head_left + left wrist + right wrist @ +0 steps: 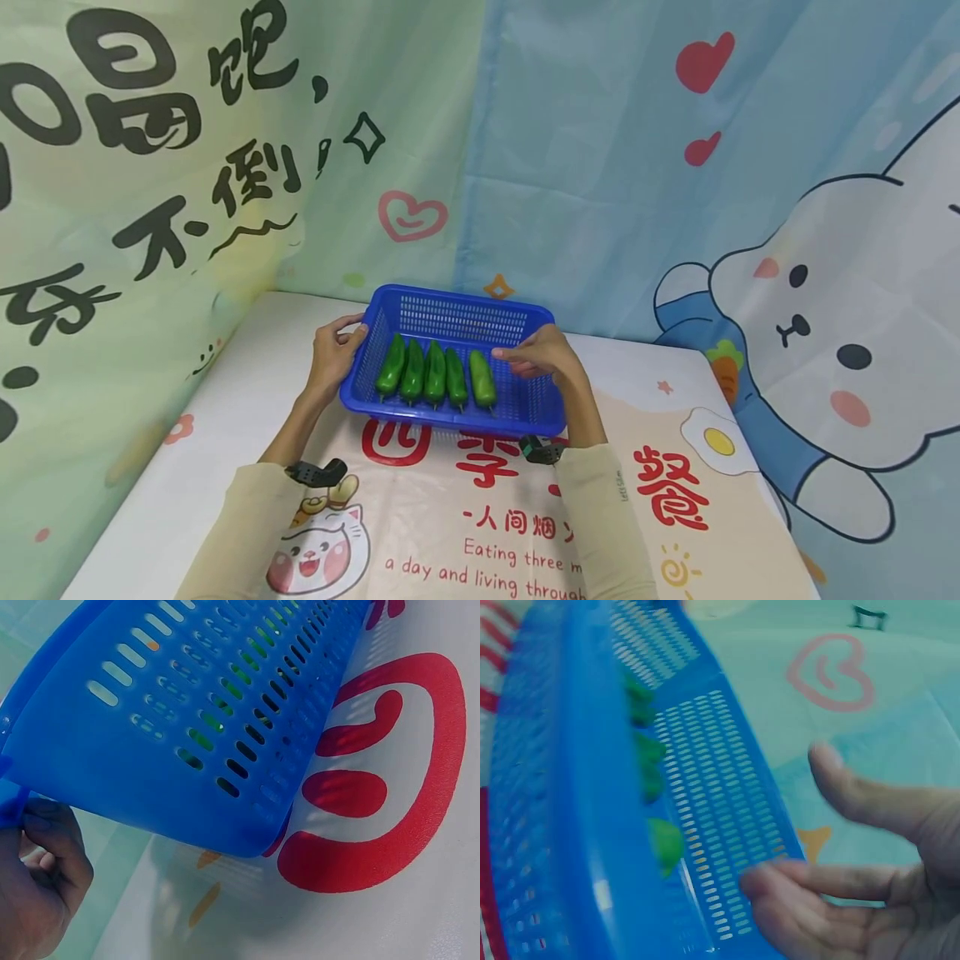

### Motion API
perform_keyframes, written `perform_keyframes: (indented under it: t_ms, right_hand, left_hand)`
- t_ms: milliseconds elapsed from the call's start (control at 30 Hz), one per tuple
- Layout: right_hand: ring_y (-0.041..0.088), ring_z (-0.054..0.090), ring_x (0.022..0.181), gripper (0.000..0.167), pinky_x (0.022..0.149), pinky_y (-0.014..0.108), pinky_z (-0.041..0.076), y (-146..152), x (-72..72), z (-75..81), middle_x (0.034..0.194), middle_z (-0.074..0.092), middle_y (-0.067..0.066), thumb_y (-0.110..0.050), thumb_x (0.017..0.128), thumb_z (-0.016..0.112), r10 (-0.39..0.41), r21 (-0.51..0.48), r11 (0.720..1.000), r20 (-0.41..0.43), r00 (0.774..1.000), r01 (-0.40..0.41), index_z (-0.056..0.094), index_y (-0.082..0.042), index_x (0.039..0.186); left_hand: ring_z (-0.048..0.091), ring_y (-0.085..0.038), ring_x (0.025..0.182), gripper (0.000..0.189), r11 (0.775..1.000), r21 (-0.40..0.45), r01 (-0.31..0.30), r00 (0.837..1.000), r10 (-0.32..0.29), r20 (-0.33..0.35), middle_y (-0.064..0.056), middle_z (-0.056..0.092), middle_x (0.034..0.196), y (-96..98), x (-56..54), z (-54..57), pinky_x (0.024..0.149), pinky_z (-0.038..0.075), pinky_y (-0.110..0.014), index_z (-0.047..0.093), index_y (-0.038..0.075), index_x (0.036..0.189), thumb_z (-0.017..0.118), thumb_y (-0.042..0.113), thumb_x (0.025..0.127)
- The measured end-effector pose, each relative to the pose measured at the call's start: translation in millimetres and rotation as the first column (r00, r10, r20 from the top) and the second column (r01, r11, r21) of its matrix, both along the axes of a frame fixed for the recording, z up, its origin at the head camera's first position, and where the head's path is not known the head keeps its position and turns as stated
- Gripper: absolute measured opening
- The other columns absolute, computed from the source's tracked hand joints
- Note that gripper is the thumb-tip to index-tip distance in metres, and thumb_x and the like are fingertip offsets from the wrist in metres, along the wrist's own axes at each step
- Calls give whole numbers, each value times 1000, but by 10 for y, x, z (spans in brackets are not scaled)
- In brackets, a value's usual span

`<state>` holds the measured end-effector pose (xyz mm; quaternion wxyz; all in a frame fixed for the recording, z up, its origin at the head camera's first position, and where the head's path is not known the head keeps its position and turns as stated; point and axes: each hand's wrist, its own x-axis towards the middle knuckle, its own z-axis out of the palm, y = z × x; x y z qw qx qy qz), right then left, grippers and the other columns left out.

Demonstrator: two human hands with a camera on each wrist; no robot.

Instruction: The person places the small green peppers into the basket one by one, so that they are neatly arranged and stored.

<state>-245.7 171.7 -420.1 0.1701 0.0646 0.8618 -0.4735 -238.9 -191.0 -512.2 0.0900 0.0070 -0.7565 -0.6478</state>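
Observation:
A blue perforated plastic basket sits in the middle of the head view. Several green peppers lie side by side in its left and middle part, the rightmost one lighter in colour. At the basket's left end, my left hand grips the rim; the left wrist view shows curled fingers at that edge. My right hand hovers over the basket's right part, close to the lightest pepper. Its thumb and fingers are spread apart with nothing between them in the right wrist view.
Under the basket is a table with a printed cloth bearing red lettering and a cartoon cat. A patterned fabric backdrop hangs behind and on the left. Both wrists wear small black devices.

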Motion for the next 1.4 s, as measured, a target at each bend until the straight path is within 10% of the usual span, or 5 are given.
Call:
perform_keyframes:
  t_ms: [467,1400]
  right_hand:
    - [37,79,117,77,104,49,62,428,96,128,130,77,26,-45,94,87,89,-123,988,-31,996,-92,65,12,140]
    - [34,70,136,82,117,48,53,1087,295,-321,153,65,21,-54,92,85,-319,-178,933,-1,948,313,64,0,149]
  left_hand:
    - [68,-2,60,42,1000,-16,-10,1000,10,6,-31,78,93,7,14,-2,55,56,-18,63,-6,147,63,17,111]
    - [68,0,59,40,1000,-19,-10,1000,10,-27,-31,78,89,-4,-33,-14,54,55,-17,63,-9,145,62,13,111]
